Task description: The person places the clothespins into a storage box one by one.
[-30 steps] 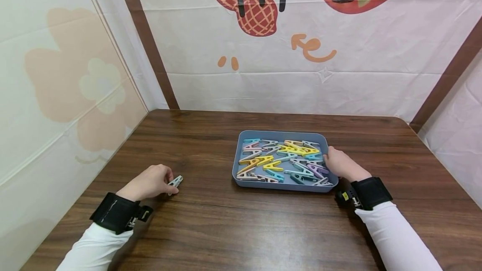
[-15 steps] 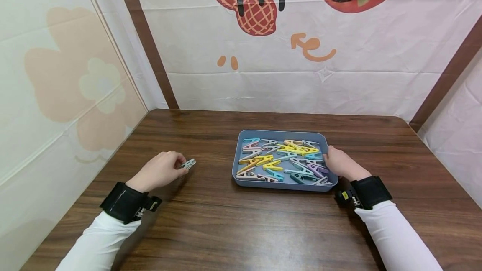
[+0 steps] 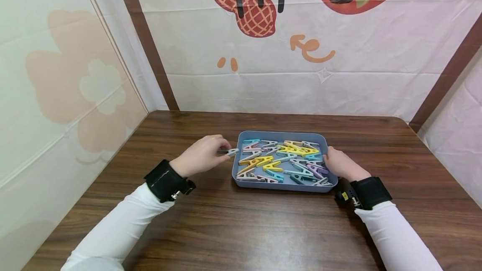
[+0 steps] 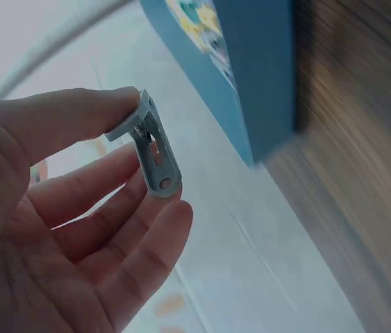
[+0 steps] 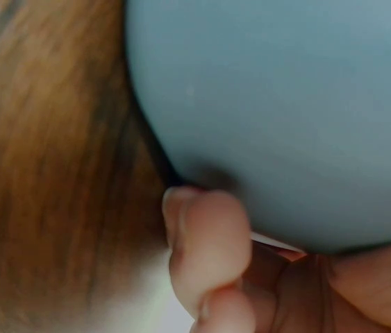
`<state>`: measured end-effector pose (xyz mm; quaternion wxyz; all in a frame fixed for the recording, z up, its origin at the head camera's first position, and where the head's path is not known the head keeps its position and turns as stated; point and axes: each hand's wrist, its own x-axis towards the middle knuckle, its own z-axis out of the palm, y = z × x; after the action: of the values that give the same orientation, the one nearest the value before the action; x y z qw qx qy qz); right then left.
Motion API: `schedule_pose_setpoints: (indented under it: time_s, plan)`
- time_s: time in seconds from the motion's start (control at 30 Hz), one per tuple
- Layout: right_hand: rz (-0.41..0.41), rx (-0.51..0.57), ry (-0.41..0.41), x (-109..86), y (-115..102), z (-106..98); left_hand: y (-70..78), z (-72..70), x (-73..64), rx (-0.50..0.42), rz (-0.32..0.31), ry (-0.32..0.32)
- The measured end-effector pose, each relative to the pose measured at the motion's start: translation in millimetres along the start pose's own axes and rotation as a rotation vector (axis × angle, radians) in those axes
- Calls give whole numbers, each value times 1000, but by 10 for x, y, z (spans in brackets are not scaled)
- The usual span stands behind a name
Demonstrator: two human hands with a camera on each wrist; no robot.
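My left hand (image 3: 202,154) pinches a pale grey clothespin (image 3: 232,152) between thumb and fingers, just at the left rim of a blue tray (image 3: 280,186). In the left wrist view the clothespin (image 4: 159,156) sticks out past the fingertips, apart from the tray wall (image 4: 261,62). Inside the tray lie many clothespins in yellow, teal, purple, pink and grey, among them a yellow clothespin (image 3: 273,166). My right hand (image 3: 344,164) grips the tray's right side; in the right wrist view its curled fingers (image 5: 216,239) touch the tray's outer wall (image 5: 271,125).
The tray rests on a brown wood-grain table (image 3: 241,229). Behind the table hangs a white printed curtain (image 3: 263,87), and another with a flower print (image 3: 75,95) stands along the left edge.
My left hand has carried the clothespin up from the table at left, rightward and away from me, to the tray's left rim. My right hand and the tray have stayed put.
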<state>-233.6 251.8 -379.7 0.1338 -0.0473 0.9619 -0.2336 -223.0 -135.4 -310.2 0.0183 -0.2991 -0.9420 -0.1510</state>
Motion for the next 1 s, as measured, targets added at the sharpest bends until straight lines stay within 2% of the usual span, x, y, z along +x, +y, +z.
schedule_pose_setpoints:
  time_s: [0.2,0.3,0.5,0.6,0.7,0.83,1.0]
  plan:
    - [-2,1,-3,-19,-6,-9,320,85,315,120,149,-87]
    - [2,-2,-5,-29,-14,-16,474,149,488,164,198,-137]
    - [-2,-7,-11,-43,-36,-32,732,319,778,187,295,-240]
    - [0,-12,-9,-46,-38,-30,826,400,881,197,332,-261]
    - [4,-15,-7,-51,-35,-29,907,464,970,206,345,-279]
    - [2,-15,0,-45,-23,-18,987,541,1067,223,326,-305]
    - [-1,-9,6,-27,-5,1,1002,665,1158,243,300,-325]
